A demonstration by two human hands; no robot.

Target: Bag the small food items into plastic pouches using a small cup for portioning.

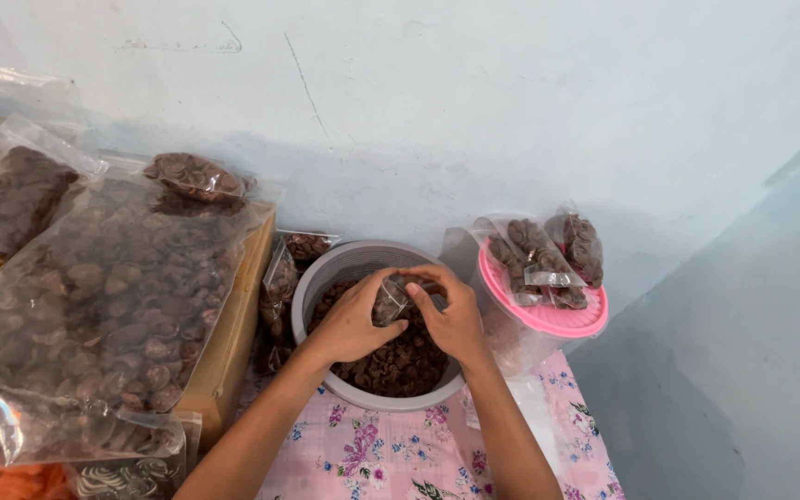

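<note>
- Left hand (pixel 352 319) and right hand (pixel 451 315): fingers closed on a small clear bag (pixel 389 301), together.
- Bag: above grey bowl (pixel 312 278) of brown snacks (pixel 400 361).
- Pink lid (pixel 548 319): right of bowl.

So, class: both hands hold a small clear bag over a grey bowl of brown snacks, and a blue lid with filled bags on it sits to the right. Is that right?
Not quite. The lid is pink, not blue, as the head view shows. The rest stands: both hands, left and right, hold the small clear bag over the grey bowl of brown snacks.
</note>
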